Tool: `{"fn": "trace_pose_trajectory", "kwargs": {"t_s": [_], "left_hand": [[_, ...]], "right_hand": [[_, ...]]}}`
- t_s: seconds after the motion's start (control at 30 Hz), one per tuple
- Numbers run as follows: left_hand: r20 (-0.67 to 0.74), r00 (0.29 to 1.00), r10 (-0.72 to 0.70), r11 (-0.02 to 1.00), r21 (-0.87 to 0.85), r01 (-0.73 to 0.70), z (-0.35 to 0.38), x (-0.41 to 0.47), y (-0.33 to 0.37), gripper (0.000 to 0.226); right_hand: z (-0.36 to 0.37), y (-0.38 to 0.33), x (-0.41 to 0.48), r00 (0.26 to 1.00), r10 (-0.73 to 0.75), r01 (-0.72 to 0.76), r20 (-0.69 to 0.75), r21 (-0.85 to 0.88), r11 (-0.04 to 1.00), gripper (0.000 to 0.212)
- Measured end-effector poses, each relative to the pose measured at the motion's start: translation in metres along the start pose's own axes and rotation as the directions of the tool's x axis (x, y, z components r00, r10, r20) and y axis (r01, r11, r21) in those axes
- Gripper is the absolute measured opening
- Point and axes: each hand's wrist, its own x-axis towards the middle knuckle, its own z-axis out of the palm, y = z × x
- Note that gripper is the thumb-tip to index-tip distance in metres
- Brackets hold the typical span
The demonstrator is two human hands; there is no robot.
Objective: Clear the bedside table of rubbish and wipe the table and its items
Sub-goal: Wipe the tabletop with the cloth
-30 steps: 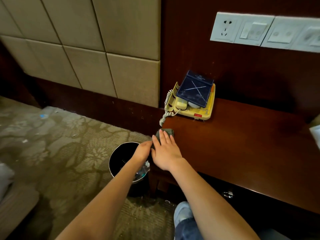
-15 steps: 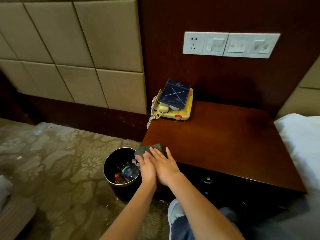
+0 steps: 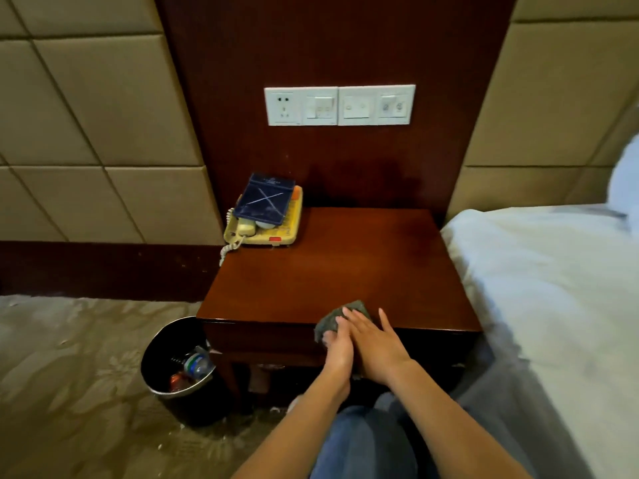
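Cloth (image 3: pixel 328 324), grey, crumpled: lies on the near edge of the bedside table (image 3: pixel 345 264), its left part hanging over the front. Right hand (image 3: pixel 375 344) flat upon it, fingers (image 3: pixel 359 324) straight, gripping nothing. Left hand (image 3: pixel 337 350) touching alongside, fingers extended against the overhang. Telephone (image 3: pixel 273 233) at far left corner; bin (image 3: pixel 162 347) on the floor, left.

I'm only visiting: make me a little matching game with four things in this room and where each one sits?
Things:
1 telephone
2 bin
3 cloth
4 switch panel

Places:
A on the carpet, left of the table
B at the table's front edge
C on the wall above the table
D at the table's back left corner

Pairs: 1-D, 2-A, 3-B, 4-C
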Motion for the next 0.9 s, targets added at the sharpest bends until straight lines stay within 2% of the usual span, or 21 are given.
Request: {"fn": "trace_pose_trajectory", "kwargs": {"t_s": [0.07, 0.1, 0.13, 0.2, 0.27, 0.3, 0.33, 0.37, 0.43, 0.5, 0.53, 0.6, 0.63, 0.7, 0.73, 0.77, 0.83, 0.9], "left_hand": [[-0.014, 0.999, -0.044, 0.985, 0.168, 0.045, 0.009, -0.004, 0.003, 0.089], [-0.020, 1.000, -0.017, 0.957, 0.290, 0.022, 0.013, -0.006, 0.005, 0.082], [-0.034, 0.999, 0.040, 0.911, 0.412, -0.022, 0.016, -0.013, 0.009, 0.068], [-0.022, 0.963, 0.270, 0.765, 0.612, -0.201, 0.016, -0.023, 0.014, 0.049], [0.099, 0.882, 0.460, 0.516, 0.779, -0.356, 0.017, -0.027, 0.014, 0.046], [0.206, 0.825, 0.525, 0.333, 0.843, -0.423, 0.021, -0.027, 0.015, 0.046], [0.333, 0.790, 0.514, 0.156, 0.870, -0.468, 0.025, -0.025, 0.015, 0.047], [0.443, 0.771, 0.458, 0.028, 0.859, -0.510, 0.031, -0.019, 0.015, 0.050], [0.569, 0.761, 0.311, -0.159, 0.821, -0.549, 0.043, -0.008, 0.012, 0.054], [0.621, 0.749, 0.230, -0.309, 0.777, -0.549, 0.054, 0.003, 0.010, 0.062], [0.633, 0.742, 0.222, -0.339, 0.764, -0.550, 0.061, 0.008, 0.011, 0.071], [0.634, 0.745, 0.208, -0.325, 0.763, -0.559, 0.076, 0.019, 0.016, 0.074], [0.633, 0.746, 0.208, -0.298, 0.767, -0.568, 0.084, 0.025, 0.021, 0.078], [0.626, 0.749, 0.216, -0.230, 0.778, -0.584, 0.096, 0.038, 0.031, 0.102], [0.625, 0.748, 0.223, -0.208, 0.780, -0.590, 0.100, 0.048, 0.037, 0.108], [0.624, 0.745, 0.234, -0.193, 0.781, -0.594, 0.105, 0.060, 0.043, 0.111], [0.620, 0.741, 0.257, -0.175, 0.784, -0.595, 0.116, 0.083, 0.057, 0.112], [0.620, 0.731, 0.285, -0.187, 0.784, -0.592, 0.123, 0.099, 0.073, 0.111]], "right_hand": [[0.000, 0.016, -0.011, 0.998, 0.046, -0.048, 0.030, 0.058, 0.997, 0.081], [0.003, 0.025, -0.015, 0.997, 0.074, -0.076, 0.028, 0.069, 0.995, 0.080], [0.005, 0.032, -0.019, 0.995, 0.096, -0.098, 0.025, 0.099, 0.990, 0.077], [0.006, 0.040, -0.025, 0.989, 0.145, -0.145, 0.008, 0.161, 0.976, 0.068], [0.007, 0.047, -0.028, 0.982, 0.189, -0.184, -0.014, 0.181, 0.966, 0.059], [0.006, 0.051, -0.030, 0.977, 0.211, -0.205, -0.018, 0.165, 0.965, 0.057], [0.007, 0.054, -0.032, 0.971, 0.237, -0.231, -0.024, 0.139, 0.963, 0.056], [0.008, 0.058, -0.034, 0.965, 0.262, -0.257, -0.031, 0.112, 0.960, 0.056], [0.017, 0.065, -0.040, 0.954, 0.292, -0.287, -0.073, 0.072, 0.955, 0.056], [0.033, 0.073, -0.042, 0.919, 0.336, -0.321, -0.208, 0.101, 0.942, 0.057], [0.038, 0.079, -0.040, 0.918, 0.358, -0.339, -0.169, 0.132, 0.932, 0.058], [0.054, 0.092, -0.028, 0.916, 0.382, -0.361, -0.126, 0.160, 0.919, 0.058], [0.057, 0.100, -0.023, 0.904, 0.408, -0.384, -0.129, 0.177, 0.906, 0.060], [0.036, 0.113, -0.020, 0.892, 0.452, -0.427, -0.026, 0.282, 0.859, 0.076], [0.038, 0.126, -0.012, 0.874, 0.477, -0.432, -0.098, 0.296, 0.852, 0.085], [0.037, 0.137, -0.002, 0.876, 0.472, -0.428, -0.093, 0.299, 0.853, 0.087], [0.029, 0.156, 0.019, 0.870, 0.493, -0.454, -0.028, 0.348, 0.820, 0.083], [0.019, 0.168, 0.040, 0.863, 0.505, -0.465, -0.024, 0.357, 0.810, 0.063]]}}
